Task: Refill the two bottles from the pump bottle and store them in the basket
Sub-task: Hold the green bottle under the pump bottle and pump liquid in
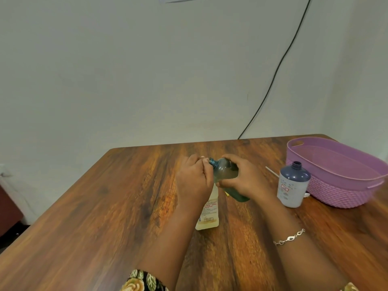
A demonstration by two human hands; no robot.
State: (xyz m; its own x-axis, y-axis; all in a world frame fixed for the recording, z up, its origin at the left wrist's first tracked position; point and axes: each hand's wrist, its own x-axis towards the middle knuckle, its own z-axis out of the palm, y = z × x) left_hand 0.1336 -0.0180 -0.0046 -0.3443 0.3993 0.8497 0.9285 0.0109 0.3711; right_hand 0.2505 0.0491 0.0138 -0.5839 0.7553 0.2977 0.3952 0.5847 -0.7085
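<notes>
Quick one from my refill job. My right hand (245,179) has its fingers wrapped round the green bottle (226,171), which I'm holding above the middle of the desk (126,206), tipped over so the neck points left. There's liquid inside, and from what I can see the threads on the neck are bare. My left hand (193,179) is right at that mouth with the fingers curled in tight. I honestly can't tell whether they're pinching a cap or just the neck.

The clear bottle (210,211) stands on the desk right under my left wrist, half hidden by it. The pump bottle (292,185) is off to the right with its neck open, just beside the purple basket (340,192), which has nothing in it that I can see.

What worries me:
- With the bottle tilted like that and no cap on, any more lean and it probably dribbles onto the desk.
- If I drop my left wrist, I could knock the clear bottle over.
- The plastic looks soft, so a hard squeeze might push liquid out of the neck.
- The pump bottle sits open too, so a careless reach for the basket could tip it.
</notes>
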